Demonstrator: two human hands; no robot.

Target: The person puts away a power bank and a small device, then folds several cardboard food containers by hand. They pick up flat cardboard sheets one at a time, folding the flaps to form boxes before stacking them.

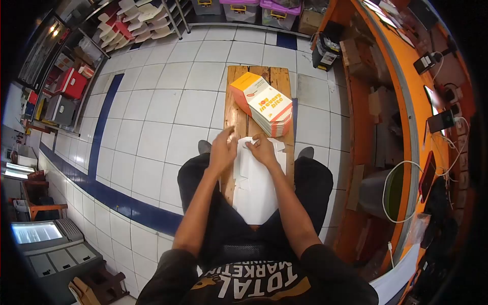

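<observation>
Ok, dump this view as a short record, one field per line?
left hand: by the blank's far left corner, fingers loosely open; contact unclear
right hand: fingertips on the blank's far edge; pinch or press unclear
blank: white flat cardboard blank with cut flaps, lengthwise between the legs
stack: yellow, white and coral printed cardboard stack, beyond the hands
support: brown wooden plank bench, under both
floor: white tiles, dark blue bands
</observation>
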